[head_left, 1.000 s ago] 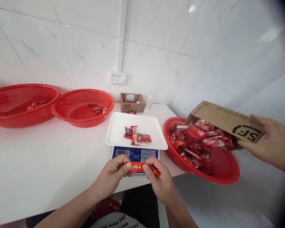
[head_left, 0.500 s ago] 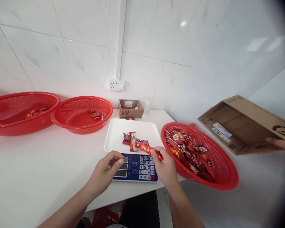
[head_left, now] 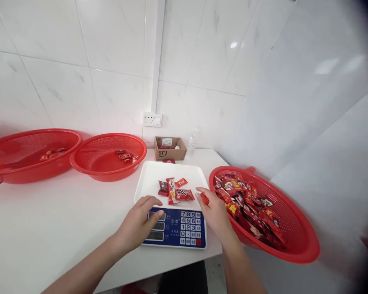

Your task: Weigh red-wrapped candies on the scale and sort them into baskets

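Several red snack packets (head_left: 171,191) lie on the white pan (head_left: 150,173) of a weighing scale. The scale's blue keypad panel (head_left: 175,228) faces me. My left hand (head_left: 142,220) is open at the panel's left side, thumb apart from the curved fingers, and partly covers the displays. At the right front corner of the pan is my right hand (head_left: 213,210), with a red packet (head_left: 205,199) tucked inside its fingers. A small orange-red packet (head_left: 181,182) lies behind the others on the pan.
To the right, a red plastic basket (head_left: 306,249) full of packets overhangs the table edge. Two more red baskets (head_left: 108,175) (head_left: 33,177) with a few packets stand at the left. A small cardboard box (head_left: 171,154) and a clear bottle (head_left: 191,145) stand by the wall.
The small packet from my right fingertips now lies on the pan, and that hand has drawn back right. Another person's hands and a large cardboard box have left the view at right.
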Tool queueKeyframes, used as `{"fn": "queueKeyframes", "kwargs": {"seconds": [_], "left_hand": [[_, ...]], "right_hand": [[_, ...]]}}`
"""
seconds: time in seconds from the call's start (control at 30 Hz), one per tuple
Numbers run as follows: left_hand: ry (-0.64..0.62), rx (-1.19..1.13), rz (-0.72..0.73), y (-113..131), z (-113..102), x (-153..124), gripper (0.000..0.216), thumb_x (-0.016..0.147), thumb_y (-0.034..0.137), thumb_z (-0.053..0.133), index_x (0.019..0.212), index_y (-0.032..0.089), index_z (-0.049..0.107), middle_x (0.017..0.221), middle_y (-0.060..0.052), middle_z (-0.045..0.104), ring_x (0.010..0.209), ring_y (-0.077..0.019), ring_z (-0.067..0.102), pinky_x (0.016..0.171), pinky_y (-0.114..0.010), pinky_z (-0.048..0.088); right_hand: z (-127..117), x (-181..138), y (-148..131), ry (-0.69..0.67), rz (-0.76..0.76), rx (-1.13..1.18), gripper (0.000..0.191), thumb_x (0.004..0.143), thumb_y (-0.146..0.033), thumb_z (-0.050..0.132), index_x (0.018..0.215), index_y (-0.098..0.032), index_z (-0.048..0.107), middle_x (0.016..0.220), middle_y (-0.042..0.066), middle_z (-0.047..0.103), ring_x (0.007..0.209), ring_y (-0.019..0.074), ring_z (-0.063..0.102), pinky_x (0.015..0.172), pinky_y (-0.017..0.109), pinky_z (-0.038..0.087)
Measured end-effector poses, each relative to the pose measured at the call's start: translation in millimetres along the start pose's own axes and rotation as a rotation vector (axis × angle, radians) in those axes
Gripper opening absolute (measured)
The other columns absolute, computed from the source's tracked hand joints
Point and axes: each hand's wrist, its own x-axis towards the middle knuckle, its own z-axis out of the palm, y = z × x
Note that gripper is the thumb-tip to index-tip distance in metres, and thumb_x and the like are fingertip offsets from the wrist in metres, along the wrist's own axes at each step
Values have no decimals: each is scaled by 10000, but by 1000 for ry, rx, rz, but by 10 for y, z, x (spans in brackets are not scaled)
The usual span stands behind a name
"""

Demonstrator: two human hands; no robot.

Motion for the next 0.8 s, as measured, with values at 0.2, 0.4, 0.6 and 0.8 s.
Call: {"fn": "queueKeyframes", "kwargs": {"seconds": [0.2,0.4,0.6,0.8], "left_hand": [[-191,129,94,50,56,514,494,922,376,513,1375,192,441,1516,-131,387,1451,-291,228,1163,-459,261],[-376,247,31,145,348,1004,785,901,629,407,1519,180,228,1603,-191,185,1472,-376,79,1141,-614,140],[-434,333,80,211,510,1250,687,890,646,386,1431,224,421,1586,-144,272,1473,-366,102,1138,-623,57],[-588,367,99,225,208,1473,728,727,501,698,1388,308,463,1594,-93,272,1469,-374,125,1130,-631,117]], "right_hand": [[-350,-129,381,37,107,-115,485,844,-441,407,1110,-125,662,1174,189,696,1086,339,647,935,504,488],[-503,-216,625,7,153,-164,463,841,-420,389,1085,-145,670,1172,163,706,1075,314,662,929,483,504],[-485,-231,672,-1,152,-158,446,870,-432,391,1083,-157,670,1179,146,708,1092,298,657,934,467,508],[-498,-271,682,0,166,-136,472,890,-457,379,1120,-159,662,1205,139,696,1125,294,641,957,463,499]]}}
